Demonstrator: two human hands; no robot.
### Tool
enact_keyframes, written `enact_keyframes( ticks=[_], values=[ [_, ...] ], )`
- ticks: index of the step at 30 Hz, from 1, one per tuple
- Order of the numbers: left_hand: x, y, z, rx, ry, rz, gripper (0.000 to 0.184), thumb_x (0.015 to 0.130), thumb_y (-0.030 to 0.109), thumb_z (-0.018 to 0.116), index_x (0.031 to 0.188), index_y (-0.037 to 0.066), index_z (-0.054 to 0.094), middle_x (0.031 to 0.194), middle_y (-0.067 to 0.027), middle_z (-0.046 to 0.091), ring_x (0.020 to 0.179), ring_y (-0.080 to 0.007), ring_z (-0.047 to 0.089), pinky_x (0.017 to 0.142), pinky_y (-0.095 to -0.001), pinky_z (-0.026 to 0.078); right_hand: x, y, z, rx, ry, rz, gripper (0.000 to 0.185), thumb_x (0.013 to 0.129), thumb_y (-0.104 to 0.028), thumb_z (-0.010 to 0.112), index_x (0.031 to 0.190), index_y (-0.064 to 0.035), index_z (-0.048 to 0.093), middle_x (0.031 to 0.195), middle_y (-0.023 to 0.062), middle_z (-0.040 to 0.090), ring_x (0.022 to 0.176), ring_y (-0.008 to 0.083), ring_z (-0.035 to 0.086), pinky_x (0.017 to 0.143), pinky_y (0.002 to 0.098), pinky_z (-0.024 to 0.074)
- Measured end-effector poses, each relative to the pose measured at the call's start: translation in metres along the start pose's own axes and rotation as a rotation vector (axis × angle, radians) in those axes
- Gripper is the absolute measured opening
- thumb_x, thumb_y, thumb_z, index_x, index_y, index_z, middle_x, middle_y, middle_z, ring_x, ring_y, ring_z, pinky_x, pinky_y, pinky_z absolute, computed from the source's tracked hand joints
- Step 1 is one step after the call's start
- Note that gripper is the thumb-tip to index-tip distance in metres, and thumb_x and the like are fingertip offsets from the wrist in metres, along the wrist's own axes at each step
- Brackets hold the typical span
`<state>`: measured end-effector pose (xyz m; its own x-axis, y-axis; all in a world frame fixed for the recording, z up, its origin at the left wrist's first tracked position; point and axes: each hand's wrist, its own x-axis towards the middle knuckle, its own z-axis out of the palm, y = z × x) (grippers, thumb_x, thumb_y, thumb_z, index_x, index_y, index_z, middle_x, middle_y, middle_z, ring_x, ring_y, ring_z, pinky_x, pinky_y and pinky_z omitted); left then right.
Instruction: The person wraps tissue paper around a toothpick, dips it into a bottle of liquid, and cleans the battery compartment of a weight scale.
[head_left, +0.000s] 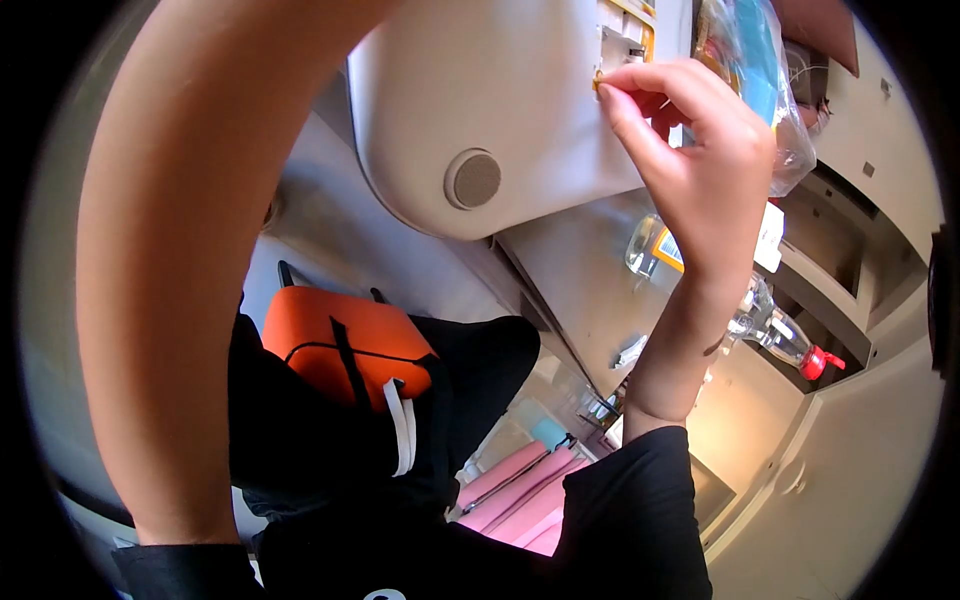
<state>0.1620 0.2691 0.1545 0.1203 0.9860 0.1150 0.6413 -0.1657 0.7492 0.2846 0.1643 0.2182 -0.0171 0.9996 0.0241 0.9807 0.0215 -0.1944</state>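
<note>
My right hand (pixel 695 130) is closed in a pinch, thumb against index finger. A tiny yellowish bit (pixel 598 80) shows at the fingertips, too small to name. The fingertips are at the edge of a recess (pixel 622 48) with yellowish trim and a small metal-looking part inside. This recess sits in a large white panel (pixel 540 130) with rounded corners, which also carries a round grey mesh disc (pixel 473 179). My left forearm reaches up across the left side and out of the top edge, so my left hand is out of view.
Right of the panel lies a clear plastic bag (pixel 795 150). A clear bottle with an orange label (pixel 650 245) and a bottle with a red cap (pixel 790 340) lie beyond my right forearm. An orange case (pixel 345 335) with black cords rests at my lap; pink items (pixel 520 490) are lower down.
</note>
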Motion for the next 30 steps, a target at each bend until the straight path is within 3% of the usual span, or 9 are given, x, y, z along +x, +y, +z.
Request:
enact_keyframes(
  ticks=[8,14,16,20,25,30],
  values=[
    [0.001,0.001,-0.001,-0.001,0.0,0.0,0.063,0.07,0.019,0.065,0.127,0.004,0.044,0.127,-0.0274,0.037,0.121,-0.0408,0.037,0.104,-0.0429,0.031,0.007,0.008,-0.003,0.063,-0.022,-0.014,0.006,0.075,-0.005,0.066,0.079,-0.002,0.068,0.072,0.0078,0.065,0.062,0.0162,0.063,0.058,0.0256,0.05],
    [0.004,0.004,-0.001,0.008,-0.003,0.009,0.063,0.07,0.02,0.065,0.128,0.004,0.044,0.127,-0.0273,0.037,0.12,-0.0407,0.037,0.104,-0.0427,0.032,0.009,0.006,-0.005,0.16,-0.108,0.187,0.01,0.074,-0.006,0.066,0.082,-0.0018,0.07,0.073,0.0079,0.067,0.064,0.0126,0.064,0.06,0.0247,0.0509],
    [0.001,0.003,-0.003,0.003,-0.002,0.003,0.063,0.07,0.02,0.065,0.128,0.004,0.044,0.127,-0.0273,0.037,0.12,-0.0407,0.037,0.103,-0.0427,0.032,0.008,0.011,-0.006,0.222,-0.183,0.246,0.013,0.081,-0.006,0.068,0.091,0.003,0.068,0.079,0.0037,0.066,0.068,0.0071,0.059,0.06,0.02,0.0483],
    [0.002,0.004,-0.002,-0.003,0.004,-0.002,0.064,0.07,0.02,0.065,0.128,0.005,0.044,0.127,-0.0272,0.037,0.12,-0.0406,0.037,0.103,-0.0425,0.033,0.012,0.018,-0.007,0.386,-0.194,0.283,0.012,0.076,-0.009,0.066,0.084,-0.0001,0.07,0.075,0.0052,0.069,0.065,0.0097,0.063,0.06,0.0237,0.0511],
    [0.004,0.005,-0.002,-0.002,0.007,-0.007,0.064,0.07,0.021,0.066,0.128,0.005,0.044,0.127,-0.0272,0.037,0.12,-0.0405,0.037,0.103,-0.0424,0.033,0.02,0.009,-0.015,0.444,-0.332,0.489,0.016,0.077,-0.008,0.068,0.086,0.0045,0.069,0.075,0.0078,0.067,0.067,0.0104,0.063,0.063,0.0235,0.0518],
    [0.006,0.006,-0.001,0.001,0.006,-0.005,0.064,0.069,0.021,0.066,0.128,0.006,0.045,0.127,-0.0271,0.037,0.12,-0.0404,0.038,0.103,-0.0422,0.034,0.025,0.021,-0.016,0.529,-0.431,0.546,0.02,0.079,-0.009,0.071,0.095,0.003,0.067,0.082,0.0071,0.067,0.071,0.0114,0.062,0.065,0.0236,0.0505]
  ],
)
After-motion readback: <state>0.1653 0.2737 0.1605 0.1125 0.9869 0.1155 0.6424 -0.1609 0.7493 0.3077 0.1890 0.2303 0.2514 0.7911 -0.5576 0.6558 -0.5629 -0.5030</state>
